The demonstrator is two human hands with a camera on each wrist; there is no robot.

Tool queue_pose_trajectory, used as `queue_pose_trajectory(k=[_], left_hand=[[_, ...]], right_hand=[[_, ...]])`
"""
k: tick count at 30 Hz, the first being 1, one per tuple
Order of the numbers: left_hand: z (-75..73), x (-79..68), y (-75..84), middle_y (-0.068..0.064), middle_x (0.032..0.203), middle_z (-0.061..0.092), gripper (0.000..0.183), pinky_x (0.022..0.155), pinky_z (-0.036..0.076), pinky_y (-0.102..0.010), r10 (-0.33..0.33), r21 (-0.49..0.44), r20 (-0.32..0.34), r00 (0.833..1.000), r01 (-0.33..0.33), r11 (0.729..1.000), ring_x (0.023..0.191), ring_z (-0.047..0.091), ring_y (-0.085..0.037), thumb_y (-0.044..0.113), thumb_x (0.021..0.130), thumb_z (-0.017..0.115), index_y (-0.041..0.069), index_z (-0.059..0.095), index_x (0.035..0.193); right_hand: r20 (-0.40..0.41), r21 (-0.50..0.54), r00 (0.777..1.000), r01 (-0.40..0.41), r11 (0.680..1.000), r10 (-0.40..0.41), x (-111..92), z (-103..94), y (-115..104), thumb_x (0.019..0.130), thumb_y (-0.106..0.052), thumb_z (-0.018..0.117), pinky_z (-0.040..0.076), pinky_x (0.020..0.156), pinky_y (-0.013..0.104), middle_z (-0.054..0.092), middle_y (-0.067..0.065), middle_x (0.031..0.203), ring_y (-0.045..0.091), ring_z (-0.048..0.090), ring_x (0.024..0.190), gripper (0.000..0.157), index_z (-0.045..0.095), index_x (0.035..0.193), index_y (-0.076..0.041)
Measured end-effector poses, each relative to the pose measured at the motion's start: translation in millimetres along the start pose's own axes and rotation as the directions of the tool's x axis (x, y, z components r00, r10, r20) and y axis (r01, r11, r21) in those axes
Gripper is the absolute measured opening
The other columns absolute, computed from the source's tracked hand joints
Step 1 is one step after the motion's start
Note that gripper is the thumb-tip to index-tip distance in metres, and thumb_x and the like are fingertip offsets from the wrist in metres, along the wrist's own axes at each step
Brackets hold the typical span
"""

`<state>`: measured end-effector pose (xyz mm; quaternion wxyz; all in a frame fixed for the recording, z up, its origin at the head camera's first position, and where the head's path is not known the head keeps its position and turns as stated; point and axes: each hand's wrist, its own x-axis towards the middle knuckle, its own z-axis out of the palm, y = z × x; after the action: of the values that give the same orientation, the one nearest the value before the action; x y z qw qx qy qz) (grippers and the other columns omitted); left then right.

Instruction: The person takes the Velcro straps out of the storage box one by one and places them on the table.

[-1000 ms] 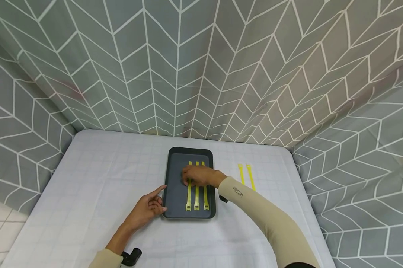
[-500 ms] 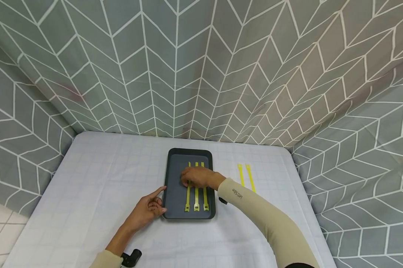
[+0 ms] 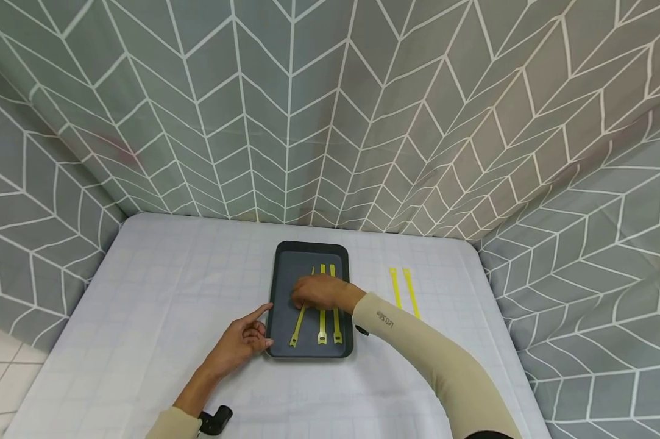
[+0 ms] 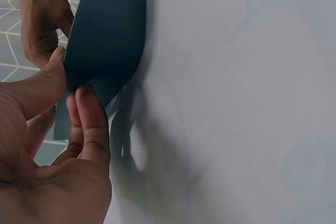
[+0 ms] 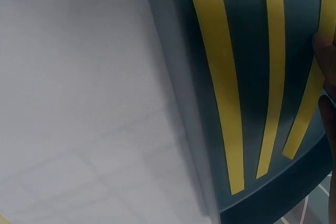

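Note:
A dark grey tray (image 3: 286, 268) lies on the table with three yellow hook-and-loop cable ties in it. My right hand (image 3: 320, 291) pinches the leftmost cable tie (image 3: 297, 330) near its middle. That tie slants, its slotted end toward the lower left. To its right, a middle cable tie (image 3: 322, 326) and a right cable tie (image 3: 337, 326) lie roughly parallel, partly covered by the hand. My left hand (image 3: 239, 342) holds the tray's left edge. In the left wrist view, the thumb (image 4: 44, 85) is at the rim and the fingers (image 4: 92, 121) are against the outer side.
Two more yellow cable ties, a left one (image 3: 395, 285) and a right one (image 3: 410, 289), lie on the white tablecloth (image 3: 143, 292) right of the tray, their lower ends hidden by the right sleeve (image 3: 434, 347). A patterned grey curtain (image 3: 319, 122) hangs behind the table.
The leftmost cable tie has turned from nearly upright to slanted, its lower end swinging left. My right hand has shifted slightly left with it. The left hand stays at the tray edge.

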<state>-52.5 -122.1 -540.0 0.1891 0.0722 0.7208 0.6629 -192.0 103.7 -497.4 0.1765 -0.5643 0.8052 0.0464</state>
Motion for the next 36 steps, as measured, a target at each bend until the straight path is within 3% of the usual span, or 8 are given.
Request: queue_pose_trajectory(k=[17, 21, 26, 36], left_hand=[[0.8, 0.9, -2.4, -0.017, 0.098, 0.047, 0.079, 0.064, 0.045, -0.017, -0.003, -0.010, 0.000, 1.000, 0.003, 1.000, 0.071, 0.047, -0.006, -0.005, 0.087, 0.071, 0.000, 0.032, 0.156], [-0.1, 1.0, -1.9, -0.016, 0.097, 0.047, 0.079, 0.063, 0.045, -0.017, 0.004, -0.013, -0.003, 1.000, -0.004, 1.000, 0.071, 0.046, -0.006, -0.006, 0.087, 0.071, 0.000, 0.032, 0.155], [0.0, 2.9, -2.2, -0.015, 0.097, 0.047, 0.079, 0.062, 0.044, -0.017, 0.011, -0.021, -0.012, 1.000, -0.011, 1.000, 0.070, 0.045, -0.005, -0.007, 0.086, 0.072, 0.000, 0.033, 0.155], [0.8, -0.9, 1.0, -0.014, 0.098, 0.047, 0.080, 0.063, 0.044, -0.018, -0.016, -0.002, -0.017, 1.000, 0.015, 1.000, 0.071, 0.047, -0.006, -0.003, 0.087, 0.072, 0.001, 0.033, 0.155]], right_hand=[[-0.046, 0.013, 0.999, -0.008, 1.000, 0.008, -1.5, 5.5, 0.3, 0.102, -0.017, 0.060, 0.052, 0.084, 0.024, 0.066, -0.008, 0.105, 0.008, 0.058, 0.099, 0.013, 0.072, 0.102, -0.021], [-0.096, 0.038, 0.995, -0.022, 0.999, 0.026, -2.7, 1.8, -0.2, 0.101, -0.015, 0.060, 0.052, 0.082, 0.024, 0.065, -0.007, 0.106, 0.008, 0.059, 0.100, 0.013, 0.071, 0.105, -0.022], [-0.208, 0.135, 0.976, -0.041, 0.990, 0.069, -5.7, -7.9, 1.6, 0.099, -0.010, 0.063, 0.052, 0.080, 0.022, 0.066, -0.006, 0.107, 0.008, 0.061, 0.101, 0.014, 0.071, 0.103, -0.020], [-0.380, 0.280, 0.924, 0.067, 0.958, 0.047, -13.3, -10.9, 8.2, 0.099, -0.008, 0.063, 0.051, 0.085, 0.025, 0.066, 0.000, 0.100, 0.012, 0.063, 0.093, 0.008, 0.070, 0.100, -0.010]])
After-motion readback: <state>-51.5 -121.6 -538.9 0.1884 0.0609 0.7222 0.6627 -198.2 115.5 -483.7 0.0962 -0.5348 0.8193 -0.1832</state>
